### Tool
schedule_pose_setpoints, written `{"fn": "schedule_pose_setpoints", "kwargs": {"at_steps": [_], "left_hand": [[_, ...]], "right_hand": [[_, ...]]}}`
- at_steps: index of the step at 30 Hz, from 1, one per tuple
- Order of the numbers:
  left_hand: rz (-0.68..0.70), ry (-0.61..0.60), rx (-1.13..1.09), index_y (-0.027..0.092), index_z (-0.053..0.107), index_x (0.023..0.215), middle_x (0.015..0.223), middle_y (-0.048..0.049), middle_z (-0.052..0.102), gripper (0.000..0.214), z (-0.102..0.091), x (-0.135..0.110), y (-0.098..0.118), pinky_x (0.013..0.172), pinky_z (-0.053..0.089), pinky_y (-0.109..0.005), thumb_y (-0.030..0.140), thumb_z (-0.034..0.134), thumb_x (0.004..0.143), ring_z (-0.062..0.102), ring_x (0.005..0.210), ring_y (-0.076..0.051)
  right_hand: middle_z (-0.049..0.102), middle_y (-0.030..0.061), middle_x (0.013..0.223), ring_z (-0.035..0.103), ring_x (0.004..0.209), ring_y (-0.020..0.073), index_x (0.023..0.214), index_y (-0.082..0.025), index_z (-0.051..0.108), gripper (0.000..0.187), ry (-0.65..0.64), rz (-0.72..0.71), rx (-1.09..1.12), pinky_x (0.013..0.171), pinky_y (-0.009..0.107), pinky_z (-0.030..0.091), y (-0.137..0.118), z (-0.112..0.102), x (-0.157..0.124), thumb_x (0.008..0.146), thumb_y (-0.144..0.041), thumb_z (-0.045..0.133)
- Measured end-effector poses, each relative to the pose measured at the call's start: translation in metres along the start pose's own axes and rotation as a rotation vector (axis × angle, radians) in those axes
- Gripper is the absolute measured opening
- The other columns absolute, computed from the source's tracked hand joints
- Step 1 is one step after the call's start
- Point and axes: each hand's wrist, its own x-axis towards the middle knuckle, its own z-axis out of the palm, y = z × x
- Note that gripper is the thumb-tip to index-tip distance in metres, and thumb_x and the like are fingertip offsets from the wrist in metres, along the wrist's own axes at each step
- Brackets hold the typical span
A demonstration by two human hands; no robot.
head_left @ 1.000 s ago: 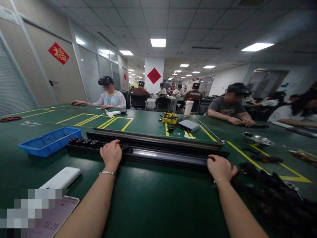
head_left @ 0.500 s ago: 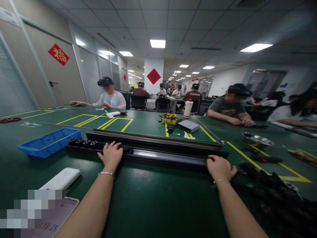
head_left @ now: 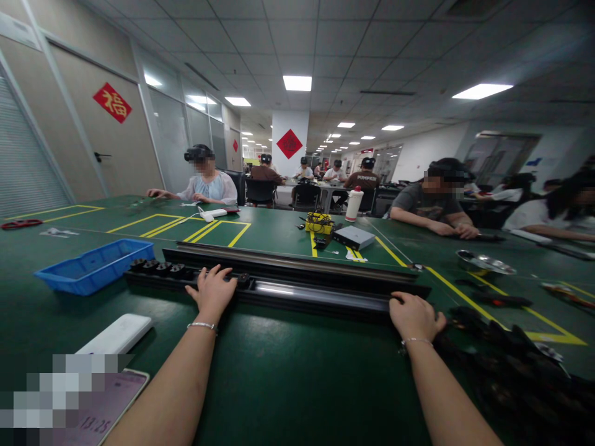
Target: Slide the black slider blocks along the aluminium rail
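Observation:
A long black channel-shaped rail (head_left: pixel 320 300) lies across the table before me, with a second black strip (head_left: pixel 297 261) along its far side. Several small black socket-like blocks (head_left: pixel 162 267) sit in its left end. My left hand (head_left: pixel 214 291) rests over the rail, fingers spread, by a single black block (head_left: pixel 243 280); what its palm covers is hidden. At the rail's right end, my right hand (head_left: pixel 415 316) has its fingers curled over the edge.
A blue tray (head_left: pixel 93 272) stands at the rail's left end. White power bank (head_left: pixel 116 334) and phone (head_left: pixel 106 402) lie near left. Dark parts (head_left: pixel 520 378) are heaped near right, below a metal bowl (head_left: pixel 486 262). Beyond are a grey box (head_left: pixel 353 236), a bottle (head_left: pixel 354 204) and seated people.
My left hand has shifted slightly right along the rail, and the single block by its fingertips sits slightly farther right too. My right hand has stayed at the rail's end.

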Motion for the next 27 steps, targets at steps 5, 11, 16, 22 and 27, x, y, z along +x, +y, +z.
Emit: {"fn": "schedule_pose_setpoints", "kwargs": {"at_steps": [5, 11, 16, 22, 27], "left_hand": [[0.043, -0.019, 0.021, 0.037, 0.064, 0.11, 0.139, 0.0021, 0.048, 0.035, -0.001, -0.001, 0.002, 0.108, 0.008, -0.066, 0.042, 0.047, 0.079, 0.024, 0.137, -0.031], [0.111, -0.019, 0.067, 0.035, 0.065, 0.111, 0.139, -0.0007, 0.048, 0.037, -0.002, -0.004, 0.007, 0.107, 0.007, -0.066, 0.042, 0.046, 0.08, 0.022, 0.137, -0.033], [0.17, -0.048, 0.14, 0.034, 0.063, 0.115, 0.143, -0.0018, 0.044, 0.04, 0.0, -0.007, 0.012, 0.105, 0.006, -0.069, 0.044, 0.043, 0.082, 0.018, 0.139, -0.034], [0.246, -0.067, 0.177, 0.03, 0.061, 0.12, 0.142, -0.0034, 0.046, 0.044, -0.001, -0.015, 0.022, 0.109, 0.012, -0.062, 0.042, 0.04, 0.083, 0.023, 0.138, -0.031], [0.293, -0.112, 0.173, 0.027, 0.06, 0.12, 0.138, -0.0029, 0.05, 0.044, -0.003, -0.022, 0.033, 0.11, 0.018, -0.055, 0.037, 0.039, 0.083, 0.033, 0.134, -0.027]], "right_hand": [[0.064, 0.0045, 0.114, 0.045, 0.115, 0.0253, 0.09, -0.028, 0.07, 0.031, 0.013, -0.011, 0.004, 0.102, 0.055, 0.017, 0.001, 0.0, -0.001, 0.077, -0.026, 0.042], [0.064, 0.0042, 0.114, 0.044, 0.115, 0.023, 0.089, -0.029, 0.069, 0.03, 0.017, -0.01, 0.0, 0.102, 0.053, 0.015, 0.0, 0.0, -0.001, 0.077, -0.027, 0.041], [0.064, 0.0039, 0.112, 0.044, 0.114, 0.0232, 0.088, -0.029, 0.069, 0.03, 0.02, -0.013, 0.001, 0.102, 0.053, 0.015, 0.001, 0.002, -0.001, 0.077, -0.027, 0.041], [0.064, 0.0032, 0.11, 0.045, 0.112, 0.0238, 0.089, -0.029, 0.07, 0.031, 0.059, -0.008, 0.014, 0.103, 0.053, 0.014, 0.001, 0.004, -0.002, 0.078, -0.026, 0.041], [0.064, 0.0035, 0.111, 0.044, 0.114, 0.0232, 0.089, -0.029, 0.069, 0.03, 0.032, 0.0, 0.016, 0.103, 0.053, 0.014, 0.0, 0.003, -0.002, 0.077, -0.026, 0.042]]}}
